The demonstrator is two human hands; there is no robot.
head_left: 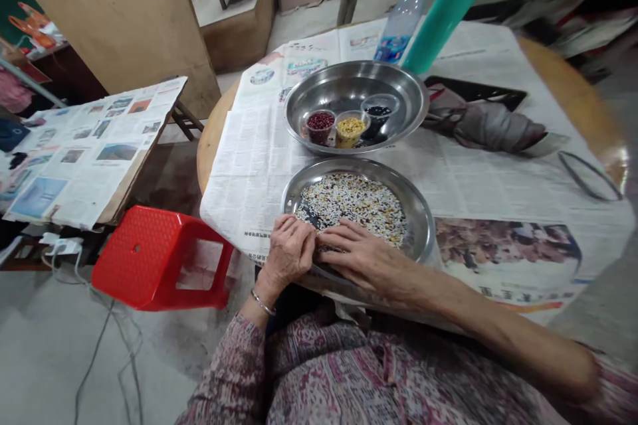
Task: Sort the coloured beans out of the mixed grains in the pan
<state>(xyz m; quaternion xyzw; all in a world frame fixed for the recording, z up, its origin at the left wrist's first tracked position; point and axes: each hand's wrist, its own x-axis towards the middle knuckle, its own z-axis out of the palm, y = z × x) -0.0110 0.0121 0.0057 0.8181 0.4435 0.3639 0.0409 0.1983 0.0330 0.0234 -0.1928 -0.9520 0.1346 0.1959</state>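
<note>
– Where do we have our hands just now?

– Both at the near edge of the steel tray (423, 229). Our left hand (292, 246), with a bracelet (263, 302) at its wrist, has its fingers curled in; whether they are clamped on anything, we cannot tell

– And our right hand (366, 259)?

– Its fingers reach out, a little apart, over the near rim, tips close beside the left hand. We see nothing gripped between them

– What lies in the tray?

– Mixed grains (356, 202), mostly white, with yellow and dark ones among them, spread over the bottom

– What do we have beyond it?

– A deeper steel basin (359, 73) with three clear cups: dark red beans (320, 121) on the left, yellow grains (350, 125) in the middle, black grains (379, 110) on the right. All of it rests on our newspaper (249, 166) over a round table (212, 146)

– Anything else about us?

– Behind the basin, a bottle (401, 23) with a blue cap and a leaning green container (438, 20); right of the basin, a grey bundle (488, 125); left of the table, a red stool (144, 252)
</note>
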